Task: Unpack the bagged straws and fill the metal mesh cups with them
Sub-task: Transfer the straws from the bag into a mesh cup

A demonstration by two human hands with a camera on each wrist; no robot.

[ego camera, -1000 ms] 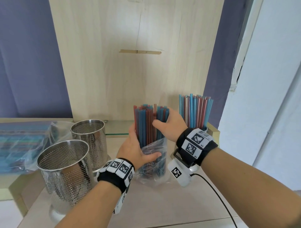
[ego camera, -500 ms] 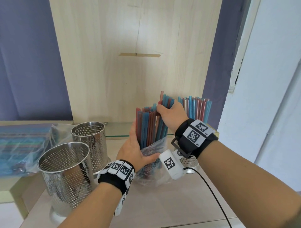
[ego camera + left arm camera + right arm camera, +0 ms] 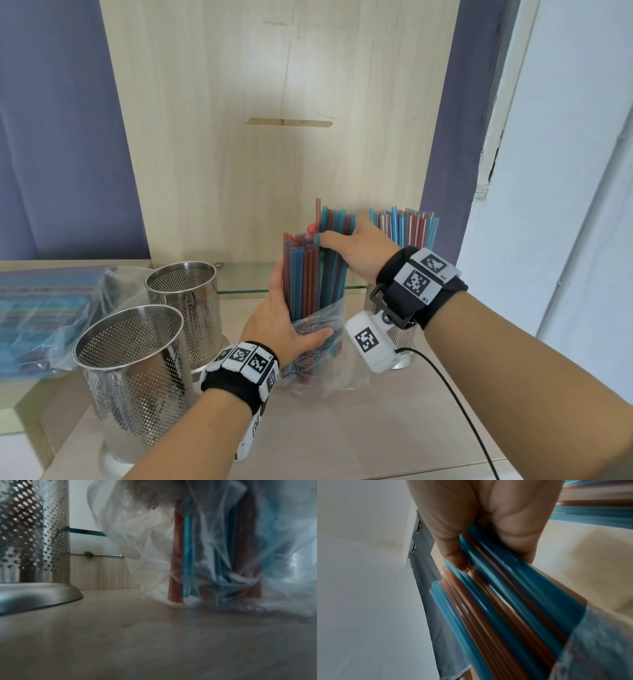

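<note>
A clear plastic bag [image 3: 325, 318] of blue and red straws [image 3: 305, 274] stands upright on the wooden shelf. My left hand [image 3: 281, 322] grips the bag and the straws low down, its thumb across the front. My right hand [image 3: 346, 243] grips a bundle of straws [image 3: 496, 588] near their tops and holds them higher than the rest in the bag. Two empty mesh cups [image 3: 137, 370] [image 3: 188, 301] stand at the left. A third mesh cup [image 3: 400, 329], filled with straws [image 3: 404, 229], stands behind my right wrist. The left wrist view shows the bag's bottom [image 3: 223, 581] resting on the shelf.
Another bag of straws [image 3: 44, 308] lies flat on the raised ledge at far left. A glass shelf edge [image 3: 246, 291] runs behind the cups, with a wooden back panel [image 3: 274, 137] above. A black cable [image 3: 455, 404] trails from my right wrist across the shelf.
My right hand has moved up with a bundle of straws, drawing them partly out of the bag. My left hand has stayed on the bag.
</note>
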